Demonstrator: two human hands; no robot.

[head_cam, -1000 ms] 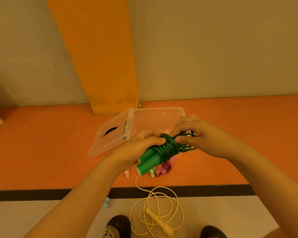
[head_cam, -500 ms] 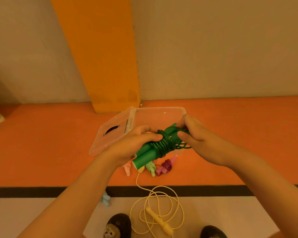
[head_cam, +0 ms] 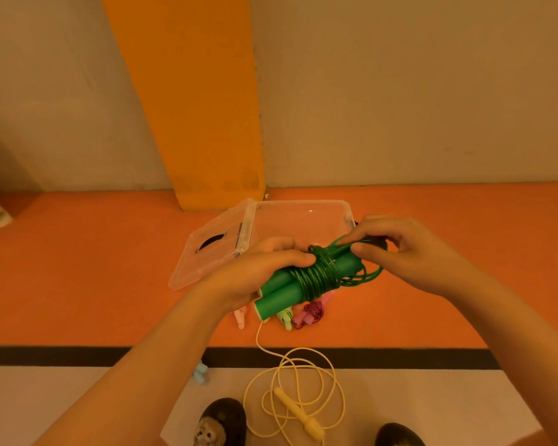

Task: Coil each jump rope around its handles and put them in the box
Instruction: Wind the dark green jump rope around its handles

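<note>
My left hand (head_cam: 255, 272) grips the two green handles of a green jump rope (head_cam: 316, 278), held side by side with the cord wound many times around their middle. My right hand (head_cam: 403, 249) pinches the loose end of the green cord at the far tip of the handles; a small loop hangs below. Behind the hands a clear plastic box (head_cam: 303, 217) sits open on the orange floor, its lid (head_cam: 213, 249) folded out to the left. A yellow jump rope (head_cam: 300, 391) lies loosely tangled on the floor near my feet.
Small coiled ropes lie under the hands: a pink one (head_cam: 310, 313), a light green one (head_cam: 285, 318) and a pale pink handle (head_cam: 240, 318). A light blue handle (head_cam: 201, 375) shows beside my left forearm. An orange pillar (head_cam: 200, 107) stands behind the box. My shoes (head_cam: 221, 423) are at the bottom.
The green bundle has tilted, its far end rising toward the box. My right hand has shifted right along the handles to the cord's loose end.
</note>
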